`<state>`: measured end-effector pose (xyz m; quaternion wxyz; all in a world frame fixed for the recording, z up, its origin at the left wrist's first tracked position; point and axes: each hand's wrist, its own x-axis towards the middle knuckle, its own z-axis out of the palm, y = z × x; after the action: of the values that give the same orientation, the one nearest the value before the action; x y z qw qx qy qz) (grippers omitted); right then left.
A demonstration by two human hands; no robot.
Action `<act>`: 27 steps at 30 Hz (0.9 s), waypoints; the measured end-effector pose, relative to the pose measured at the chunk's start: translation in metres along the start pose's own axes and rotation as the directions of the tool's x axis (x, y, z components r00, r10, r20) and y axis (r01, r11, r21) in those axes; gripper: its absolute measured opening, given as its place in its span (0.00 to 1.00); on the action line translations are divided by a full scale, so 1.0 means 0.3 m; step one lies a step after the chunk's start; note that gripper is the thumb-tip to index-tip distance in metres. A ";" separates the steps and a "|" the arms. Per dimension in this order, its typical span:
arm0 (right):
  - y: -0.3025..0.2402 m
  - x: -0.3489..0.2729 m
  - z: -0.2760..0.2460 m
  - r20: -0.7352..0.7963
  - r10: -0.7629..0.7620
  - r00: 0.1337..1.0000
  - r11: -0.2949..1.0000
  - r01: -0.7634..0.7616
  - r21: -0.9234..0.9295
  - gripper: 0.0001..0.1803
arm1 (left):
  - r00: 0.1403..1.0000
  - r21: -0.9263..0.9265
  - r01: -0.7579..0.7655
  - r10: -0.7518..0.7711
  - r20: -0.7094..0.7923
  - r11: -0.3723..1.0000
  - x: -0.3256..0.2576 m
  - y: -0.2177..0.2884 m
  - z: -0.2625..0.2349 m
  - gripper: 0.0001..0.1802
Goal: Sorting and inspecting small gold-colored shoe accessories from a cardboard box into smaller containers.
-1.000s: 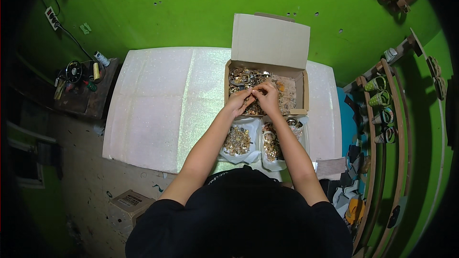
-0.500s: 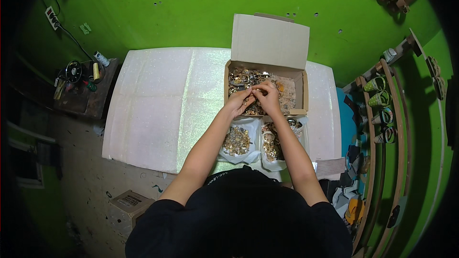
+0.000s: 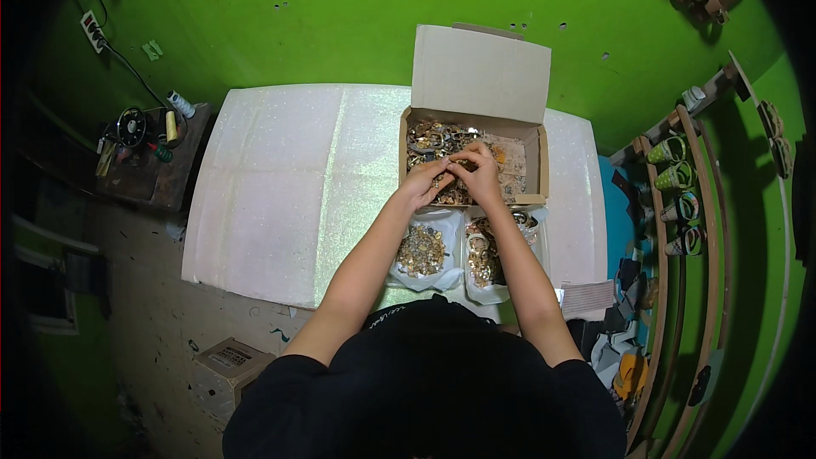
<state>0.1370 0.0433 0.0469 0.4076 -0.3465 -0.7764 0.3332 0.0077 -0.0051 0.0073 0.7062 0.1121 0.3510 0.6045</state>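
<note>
Shiny pieces [image 3: 427, 134], which I judge hard and slippery, lie heaped inside the cardboard box [image 3: 545, 161]. Widest is the white table [image 3: 263, 170], with open room left of the box and a narrower strip to its right. The box has its lid [image 3: 482, 68] raised at the far side, so I'd lift over the low sides and avoid that lid. Nearer me, a left tub [image 3: 453, 279] and a right tub [image 3: 484, 294], both plastic-lined, stand just in front, the latter partly under my right forearm [image 3: 527, 280]. My left hand [image 3: 421, 183] and right hand [image 3: 478, 174] meet at the fingertips over the heap; whether they pinch a piece I cannot tell. Single pieces look light and stiff, thin ones perhaps bendable; I'd grip each by its rim, between thumb and forefinger, since smooth faces may slide.
</note>
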 end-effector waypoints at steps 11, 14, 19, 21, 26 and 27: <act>-0.040 0.010 -0.011 0.069 -0.170 0.983 0.968 0.180 -0.176 0.08 | 0.999 -0.003 -0.021 0.021 -0.039 1.000 -0.010 0.007 0.015 0.12; -0.038 0.001 -0.002 0.076 -0.167 0.983 0.971 0.178 -0.162 0.08 | 0.999 -0.021 -0.025 0.024 -0.046 0.999 -0.006 0.006 0.008 0.12; -0.023 -0.005 -0.001 0.044 -0.142 0.989 0.984 0.146 -0.102 0.08 | 1.000 -0.032 0.004 -0.004 -0.020 0.999 -0.009 0.011 0.014 0.12; -0.010 -0.003 -0.002 0.009 -0.113 0.994 0.992 0.113 -0.063 0.06 | 1.000 -0.055 0.007 -0.006 0.009 0.998 -0.009 0.012 0.018 0.12; -0.007 -0.008 0.001 0.018 0.106 0.994 0.992 -0.107 0.068 0.04 | 1.000 -0.106 0.009 -0.008 0.013 0.994 -0.001 0.008 0.003 0.12; -0.001 -0.010 0.003 0.041 0.222 0.974 0.957 -0.225 0.183 0.04 | 1.000 -0.114 0.012 -0.012 0.005 0.993 -0.001 0.009 0.004 0.12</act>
<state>0.1374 0.0404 0.0456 0.3903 -0.3888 -0.7016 0.4519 0.0066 -0.0043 0.0099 0.7160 0.0709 0.3150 0.6190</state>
